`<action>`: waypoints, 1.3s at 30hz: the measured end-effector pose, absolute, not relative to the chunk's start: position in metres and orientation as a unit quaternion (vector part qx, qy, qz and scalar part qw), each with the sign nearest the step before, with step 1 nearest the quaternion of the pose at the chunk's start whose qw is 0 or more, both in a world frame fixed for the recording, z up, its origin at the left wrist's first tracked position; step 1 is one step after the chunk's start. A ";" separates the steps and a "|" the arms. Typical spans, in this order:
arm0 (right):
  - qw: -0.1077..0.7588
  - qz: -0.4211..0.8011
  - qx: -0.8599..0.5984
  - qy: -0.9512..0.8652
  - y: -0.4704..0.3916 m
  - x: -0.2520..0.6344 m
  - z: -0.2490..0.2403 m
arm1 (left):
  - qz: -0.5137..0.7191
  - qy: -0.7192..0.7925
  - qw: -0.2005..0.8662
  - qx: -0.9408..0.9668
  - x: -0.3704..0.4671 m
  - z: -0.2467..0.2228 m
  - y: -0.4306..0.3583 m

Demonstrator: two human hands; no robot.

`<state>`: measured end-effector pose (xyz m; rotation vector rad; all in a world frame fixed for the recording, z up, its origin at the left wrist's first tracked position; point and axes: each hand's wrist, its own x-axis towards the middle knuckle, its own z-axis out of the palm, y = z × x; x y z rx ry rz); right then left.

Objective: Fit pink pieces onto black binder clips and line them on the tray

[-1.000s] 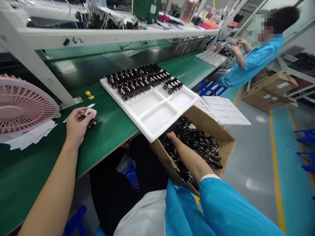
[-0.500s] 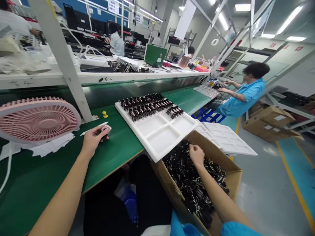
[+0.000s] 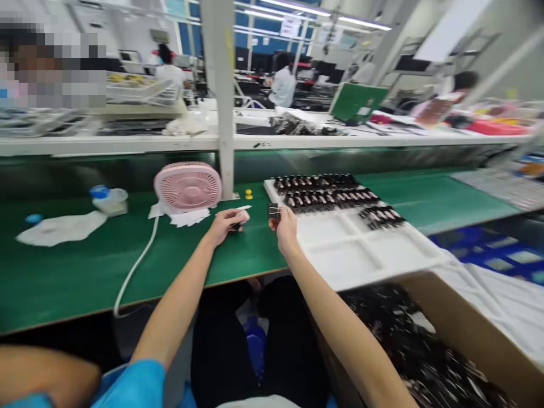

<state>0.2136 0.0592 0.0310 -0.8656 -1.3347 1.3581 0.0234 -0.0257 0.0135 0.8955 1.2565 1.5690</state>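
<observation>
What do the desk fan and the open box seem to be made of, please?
The desk fan looks like matte pink plastic, judging by its slim, moulded-looking ribs. The open box is probably cardboard, given its dull brown, flat wall.

Black clip [image 3: 273,211] in right hand [image 3: 286,228]; pink piece [image 3: 243,216] in left hand [image 3: 223,224].

Looks like a factory assembly workshop: has a long green-topped workbench [image 3: 178,272] under a long white shelf [image 3: 170,145], white tube lights [image 3: 361,24], people in pale tops [image 3: 283,88] beyond, and a brown cardboard box [image 3: 471,328] heaped with black metal clips [image 3: 382,317].
</observation>
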 end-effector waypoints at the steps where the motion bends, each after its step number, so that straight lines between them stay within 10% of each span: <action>1: 0.477 0.558 -0.376 -0.565 0.062 0.197 0.018 | 0.633 0.511 0.451 0.366 0.023 0.011 -0.027; 19: 0.423 0.508 -0.416 -0.624 0.079 0.154 -0.008 | 0.566 0.601 0.195 0.529 0.031 -0.011 -0.023; 39: 0.430 0.442 -0.510 -0.600 0.086 0.162 0.000 | 0.557 0.581 0.264 0.532 0.031 -0.001 -0.027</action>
